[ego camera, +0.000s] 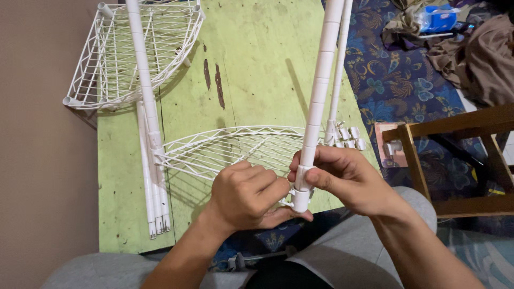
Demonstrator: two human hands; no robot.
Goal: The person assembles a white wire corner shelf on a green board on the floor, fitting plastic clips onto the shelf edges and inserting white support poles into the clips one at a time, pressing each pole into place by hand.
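The white pole (320, 91) rises up and away from both hands, right hand (342, 179) pinched on its lower end, left hand (247, 194) curled just beside it.

- A green board (257, 59), its paint scuffed and marked with dark brown patches, lies flat as the work surface.
- A white wire corner shelf (115, 59) rests on its far left part, overhanging the left edge.
- Several loose white poles (155, 208) lie side by side along the left side, ends near the front edge.
- A second white wire shelf (225, 150) sits across the middle of the board.
- A cluster of small white plastic clips (350, 138) lies at the right edge.
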